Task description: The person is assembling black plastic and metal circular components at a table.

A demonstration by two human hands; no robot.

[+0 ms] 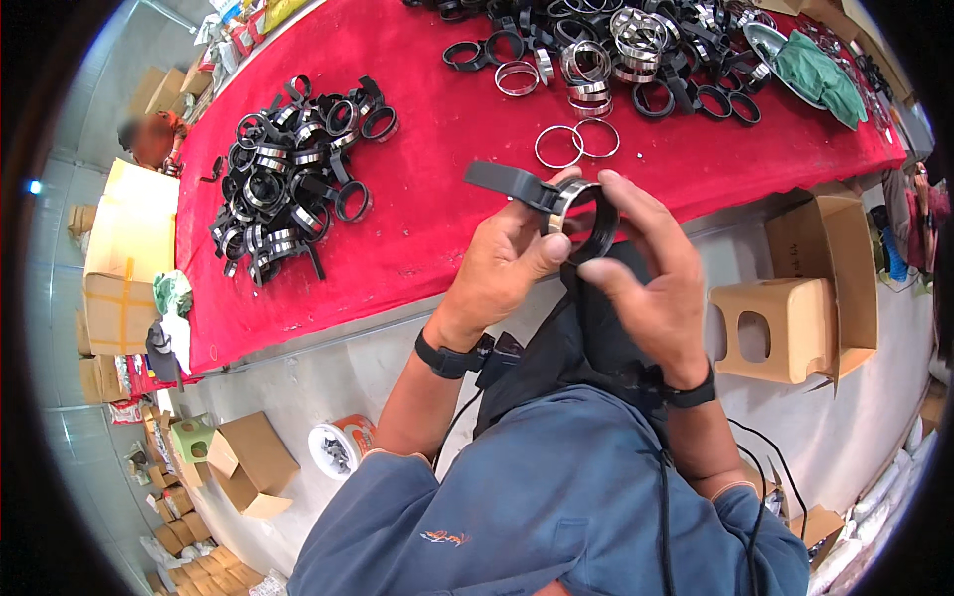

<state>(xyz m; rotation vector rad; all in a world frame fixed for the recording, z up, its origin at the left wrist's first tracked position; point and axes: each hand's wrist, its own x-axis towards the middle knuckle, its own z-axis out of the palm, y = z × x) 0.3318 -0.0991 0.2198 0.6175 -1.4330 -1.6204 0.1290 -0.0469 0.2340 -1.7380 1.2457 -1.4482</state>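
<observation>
One handled ring [562, 201]; between left grip [502, 263], right grip [664, 283]; touching both

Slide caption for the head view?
Both hands on a silver-banded black ring, at a red table piled with similar rings.

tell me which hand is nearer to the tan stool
Right. The right hand is at the near side of the black and silver ring, left of the tan stool; the left hand is farther left, across the ring.

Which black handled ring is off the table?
The handled ring held between the left hand and right hand; the others lie across the red cloth.
</observation>
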